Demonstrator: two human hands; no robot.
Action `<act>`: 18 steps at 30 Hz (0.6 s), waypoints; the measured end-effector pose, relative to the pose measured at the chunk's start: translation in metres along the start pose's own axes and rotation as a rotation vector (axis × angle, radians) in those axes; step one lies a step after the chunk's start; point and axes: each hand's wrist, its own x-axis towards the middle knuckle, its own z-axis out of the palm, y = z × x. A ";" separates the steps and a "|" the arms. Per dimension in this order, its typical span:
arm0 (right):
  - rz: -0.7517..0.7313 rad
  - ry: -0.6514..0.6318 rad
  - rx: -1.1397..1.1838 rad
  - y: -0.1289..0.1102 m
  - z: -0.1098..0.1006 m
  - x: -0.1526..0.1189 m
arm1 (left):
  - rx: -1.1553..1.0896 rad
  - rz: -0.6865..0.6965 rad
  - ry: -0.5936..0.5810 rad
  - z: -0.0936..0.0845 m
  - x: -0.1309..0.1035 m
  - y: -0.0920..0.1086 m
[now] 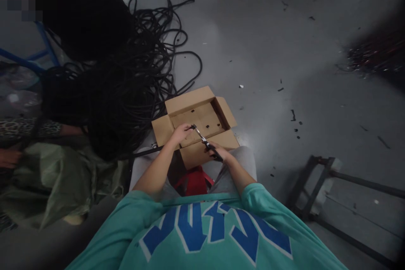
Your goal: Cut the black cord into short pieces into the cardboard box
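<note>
Over an open cardboard box (198, 97) between my knees, my left hand (182, 133) pinches the end of a black cord (189, 128). My right hand (220, 153) is closed around the black handles of a pair of scissors (204, 140). The silver blades point up and left, and their tips are at the cord end by my left fingers. Whether they touch it is too small to tell. Several small black pieces (207, 126) lie on the box bottom. A black length (148, 151) crosses my left knee; its link to the held end is hidden.
A large tangled heap of black cord (126, 76) lies at the left, reaching the box. Another person's hand (10, 157) and green cloth (63, 181) are at far left. A dark metal frame (322, 185) stands at the right. Black scraps (292, 114) litter the grey floor.
</note>
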 end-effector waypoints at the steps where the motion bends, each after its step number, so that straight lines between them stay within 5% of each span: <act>1: -0.002 -0.009 -0.016 0.000 0.001 0.000 | 0.028 0.010 0.002 0.001 0.000 -0.001; 18: 0.015 0.007 -0.017 -0.004 0.005 -0.002 | 0.095 -0.039 -0.108 0.004 -0.009 0.017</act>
